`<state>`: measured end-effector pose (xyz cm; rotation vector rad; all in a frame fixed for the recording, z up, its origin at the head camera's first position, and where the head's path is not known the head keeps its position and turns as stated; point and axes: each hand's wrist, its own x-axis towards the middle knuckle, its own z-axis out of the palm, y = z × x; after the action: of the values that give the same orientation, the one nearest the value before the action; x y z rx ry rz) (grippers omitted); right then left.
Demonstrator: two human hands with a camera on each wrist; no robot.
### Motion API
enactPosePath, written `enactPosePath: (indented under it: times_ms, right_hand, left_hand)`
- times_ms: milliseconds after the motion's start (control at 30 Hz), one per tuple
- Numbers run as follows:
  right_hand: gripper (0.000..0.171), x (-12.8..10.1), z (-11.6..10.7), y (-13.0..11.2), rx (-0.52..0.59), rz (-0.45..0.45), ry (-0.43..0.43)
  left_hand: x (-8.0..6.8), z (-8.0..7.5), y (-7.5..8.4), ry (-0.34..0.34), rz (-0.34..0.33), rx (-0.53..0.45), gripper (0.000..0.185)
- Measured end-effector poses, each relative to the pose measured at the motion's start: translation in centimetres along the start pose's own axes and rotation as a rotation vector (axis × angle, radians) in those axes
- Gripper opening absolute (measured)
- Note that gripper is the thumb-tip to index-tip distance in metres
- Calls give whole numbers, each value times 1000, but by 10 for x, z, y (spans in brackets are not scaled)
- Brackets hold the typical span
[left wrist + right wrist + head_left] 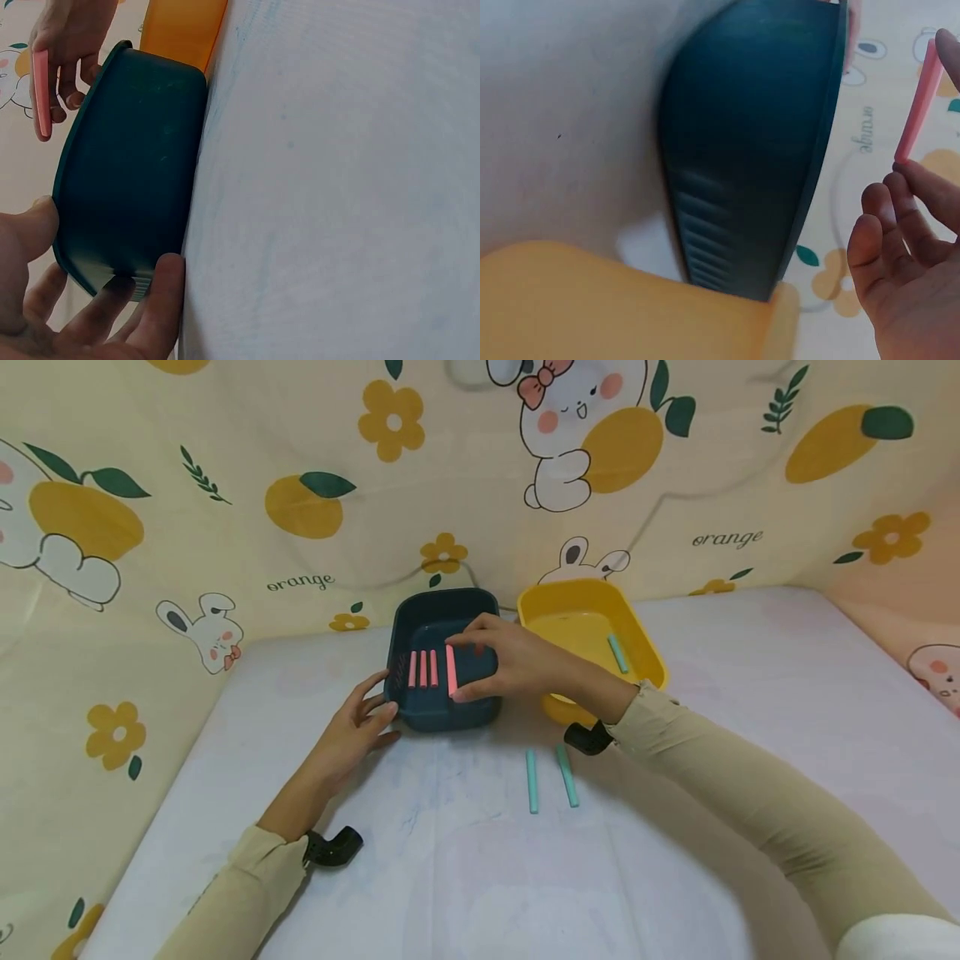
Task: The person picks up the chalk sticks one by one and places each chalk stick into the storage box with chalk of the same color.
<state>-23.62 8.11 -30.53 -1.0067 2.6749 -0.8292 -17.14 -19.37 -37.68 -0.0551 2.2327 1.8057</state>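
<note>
My right hand [517, 662] pinches a pink chalk stick [452, 672] end to end between thumb and fingers, above the dark blue bin [446, 720]. Several more pink chalk sticks [423, 668] lie side by side within that bin, toward its left. At the bin's left side, my left hand [347, 739] rests relaxed fingers and thumb against the rim and outer wall. The left wrist view shows its fingers [166, 300] touching the wall low down. In the right wrist view the held chalk stick [919, 101] stays above the rim, apart from the bin.
A yellow bin [654, 652] stands right of the blue one, with a teal chalk stick [618, 653] inside, partly behind my right forearm. Two teal chalk sticks [532, 782] lie on the white tabletop [480, 885] in front. A printed cloth [465, 485] hangs behind.
</note>
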Motion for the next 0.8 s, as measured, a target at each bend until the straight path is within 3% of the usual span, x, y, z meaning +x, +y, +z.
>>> enactPosePath:
  times_ms: [533, 800]
  right_hand:
    - [79, 22, -2, 10, -5, 48, -52]
    - [77, 33, 1, 14, 27, 24, -113]
  left_hand:
    - [4, 0, 0, -13, -4, -4, 63]
    - [2, -2, -1, -24, 1, 11, 63]
